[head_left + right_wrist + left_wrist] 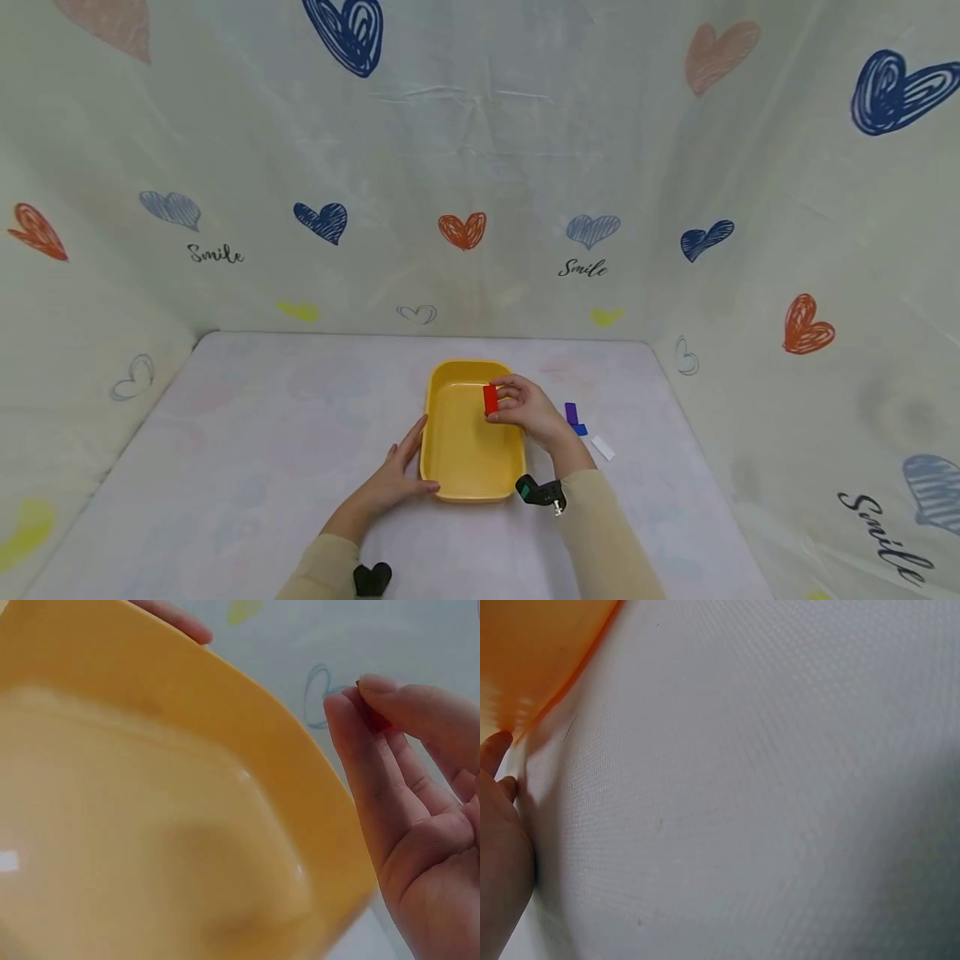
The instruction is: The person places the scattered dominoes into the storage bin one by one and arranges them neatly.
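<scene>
A yellow tray [472, 479] lies on the table, its inside bare apart from a soft shadow in the right wrist view. My right hand [527, 410] pinches a small red block [491, 399] between thumb and fingertips above the tray's right half. In the right wrist view only a sliver of the red block [381, 722] shows between the fingers. My left hand [393, 482] lies spread against the tray's left side, the fingers along the outer wall and the thumb at the near left corner. Only part of this hand shows in the left wrist view.
To the right of the tray lie a purple block [572, 413], a blue block [580, 430] touching or close to it, and a white block [603, 447]. A pale cloth with printed hearts hangs behind and beside the table [247, 467].
</scene>
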`<state>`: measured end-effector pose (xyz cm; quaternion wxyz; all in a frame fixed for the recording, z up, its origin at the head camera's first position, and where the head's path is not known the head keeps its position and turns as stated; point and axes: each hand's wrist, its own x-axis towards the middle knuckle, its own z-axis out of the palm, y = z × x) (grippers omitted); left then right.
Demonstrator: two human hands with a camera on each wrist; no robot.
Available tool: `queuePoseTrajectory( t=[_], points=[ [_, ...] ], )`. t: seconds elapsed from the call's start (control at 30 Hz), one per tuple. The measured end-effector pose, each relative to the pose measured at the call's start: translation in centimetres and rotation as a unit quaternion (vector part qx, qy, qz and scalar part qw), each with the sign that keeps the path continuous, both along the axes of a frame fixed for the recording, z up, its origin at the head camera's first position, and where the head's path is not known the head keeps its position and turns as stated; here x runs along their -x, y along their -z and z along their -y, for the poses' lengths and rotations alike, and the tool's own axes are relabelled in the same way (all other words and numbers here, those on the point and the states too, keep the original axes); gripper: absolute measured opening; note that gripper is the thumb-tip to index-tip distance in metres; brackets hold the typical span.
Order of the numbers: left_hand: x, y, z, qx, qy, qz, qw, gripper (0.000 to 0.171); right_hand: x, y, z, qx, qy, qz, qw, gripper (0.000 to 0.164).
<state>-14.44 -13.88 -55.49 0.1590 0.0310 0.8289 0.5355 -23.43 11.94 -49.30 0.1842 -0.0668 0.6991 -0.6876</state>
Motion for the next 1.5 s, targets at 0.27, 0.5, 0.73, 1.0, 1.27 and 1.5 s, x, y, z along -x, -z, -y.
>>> queuePoseTrajectory(
  t=[0.27,0.5,0.73,1.0,1.27,1.5],
  points=[
    [0.2,0.2,0.0,0.006,-0.006,0.004,1.0000,0.114,1.2,1.4,2.8,0.073,0.032,0.033,0.996,0.053],
    [0.3,0.4,0.1,0.002,0.006,-0.007,1.0000,0.113,1.9,2.3,4.6,0.088,0.045,0.027,0.995,0.054],
    [0.3,0.5,-0.1,0.009,-0.007,0.005,0.9999,0.114,2.9,3.4,5.6,0.095,0.061,0.027,0.993,0.052],
    [0.3,0.7,0.0,-0.002,0.006,-0.010,0.9999,0.112,3.3,4.8,7.0,0.027,0.086,0.009,0.996,0.050],
    [0.2,0.3,0.2,0.010,0.007,-0.005,0.9999,0.112,3.3,5.8,7.6,-0.027,0.124,-0.008,0.992,0.047],
    [0.3,0.4,0.2,0.011,0.021,-0.011,0.9997,0.112,3.4,6.4,7.6,-0.067,0.132,-0.007,0.989,0.044]
  ],
)
